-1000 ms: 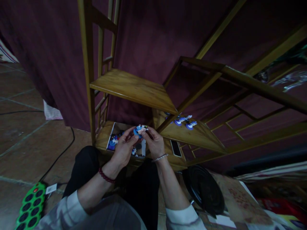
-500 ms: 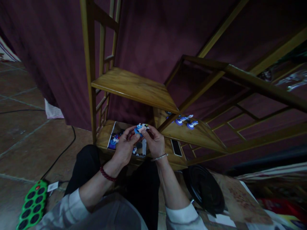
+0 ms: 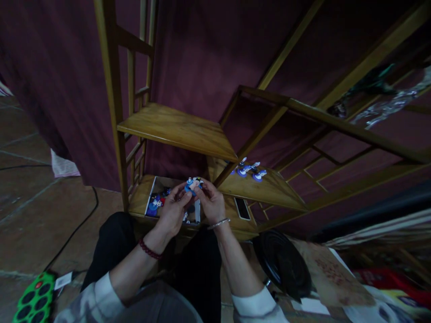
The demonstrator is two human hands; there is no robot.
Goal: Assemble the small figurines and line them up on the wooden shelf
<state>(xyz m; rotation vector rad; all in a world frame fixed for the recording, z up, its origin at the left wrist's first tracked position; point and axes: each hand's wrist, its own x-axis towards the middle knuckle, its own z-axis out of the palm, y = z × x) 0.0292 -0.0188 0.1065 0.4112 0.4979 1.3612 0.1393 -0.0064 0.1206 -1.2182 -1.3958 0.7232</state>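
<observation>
Between both hands I hold a small figurine (image 3: 194, 184) in blue, white and black, with a round blue base. My left hand (image 3: 173, 208) wraps its fingers about the base side, and a dark red bead bracelet circles that wrist. My right hand (image 3: 211, 204) pinches the figurine from the other side, with a silver bangle at the wrist. Just below and behind the hands, a white-edged box (image 3: 148, 201) with more colourful figurines (image 3: 155, 204) rests on the low shelf; my hands partly cover it. Several small blue-and-white figurines (image 3: 258, 175) stand on the shelf to the right.
The wooden rack (image 3: 182, 130) has an upper shelf board over the box. A phone (image 3: 242, 208) lies on the lower board. A black round object (image 3: 283, 264) sits at right. A green power strip (image 3: 35, 298) with a cable is on the floor at left.
The whole view has shifted, so the rack and hands appear further left and slightly lower. Both hands still hold the figurine, tilted slightly differently.
</observation>
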